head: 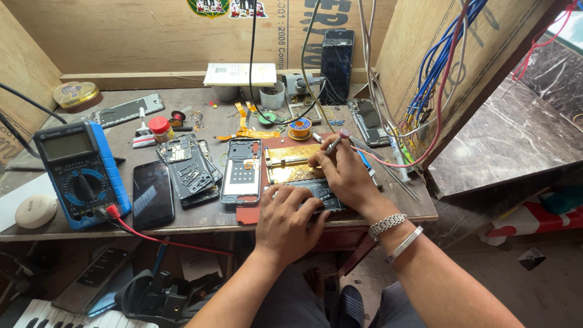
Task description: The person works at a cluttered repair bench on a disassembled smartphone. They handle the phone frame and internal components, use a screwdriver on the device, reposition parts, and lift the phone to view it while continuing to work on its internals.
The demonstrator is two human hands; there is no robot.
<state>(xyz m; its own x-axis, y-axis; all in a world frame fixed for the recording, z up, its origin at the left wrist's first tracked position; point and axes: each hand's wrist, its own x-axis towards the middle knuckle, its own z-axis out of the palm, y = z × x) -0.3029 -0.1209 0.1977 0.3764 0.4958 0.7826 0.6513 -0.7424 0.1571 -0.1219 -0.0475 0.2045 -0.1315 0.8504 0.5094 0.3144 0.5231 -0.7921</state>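
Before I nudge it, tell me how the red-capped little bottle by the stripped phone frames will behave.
The red-capped bottle probably tips easily: it stands upright, small and narrow. It looks round, so once over it would likely roll. It seems light, and may knock the phone frames lying right beside it.

1. The left hand (285, 222) covers most of the dark phone part (322, 195) at the workbench's (200, 222) front edge, so its kind cannot be told.
2. The right hand (343, 170) hides the tip of the screwdriver (336, 141) and part of the brass holding jig (290, 163).
3. The keyboard (61, 316) below the bench is cut off by the picture's bottom edge.
4. Small screws and scraps near the solder spool (300, 127) are too tiny to identify.
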